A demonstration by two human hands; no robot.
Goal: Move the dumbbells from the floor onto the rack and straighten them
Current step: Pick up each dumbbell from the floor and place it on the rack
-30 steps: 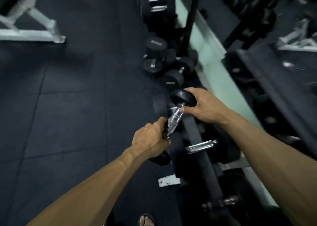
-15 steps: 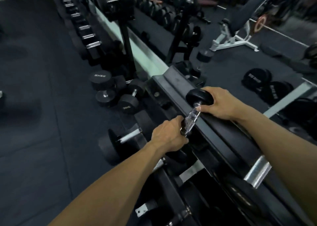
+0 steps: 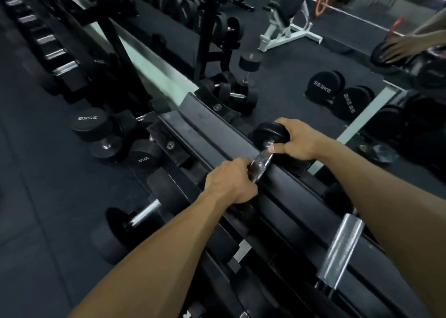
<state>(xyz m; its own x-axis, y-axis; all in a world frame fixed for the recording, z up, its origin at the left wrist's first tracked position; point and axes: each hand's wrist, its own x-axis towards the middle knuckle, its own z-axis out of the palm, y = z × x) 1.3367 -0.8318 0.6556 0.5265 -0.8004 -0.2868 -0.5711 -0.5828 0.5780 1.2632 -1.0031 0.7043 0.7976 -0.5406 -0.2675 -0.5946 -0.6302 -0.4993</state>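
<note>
A small black dumbbell (image 3: pixel 261 159) with a knurled chrome handle lies across the top rail of the black rack (image 3: pixel 207 134). My left hand (image 3: pixel 230 181) grips the near end of its handle. My right hand (image 3: pixel 300 140) grips the far rubber head, thumb by the handle. The near head is hidden under my left hand. Another dumbbell with a wide chrome handle (image 3: pixel 341 249) rests on the top rail near my right forearm. On the lower tier sits a dumbbell (image 3: pixel 135 223) with a chrome bar.
Black 35 kg dumbbells (image 3: pixel 89 122) stand on the rubber floor left of the rack's end. A mirror behind the rack reflects a white bench (image 3: pixel 287 30), floor dumbbells and my arms. A second long rack (image 3: pixel 48 42) runs away at the upper left.
Both hands carried the small dumbbell up from low beside the rack onto the top rail. My view swung up and right, bringing the mirror into view.
</note>
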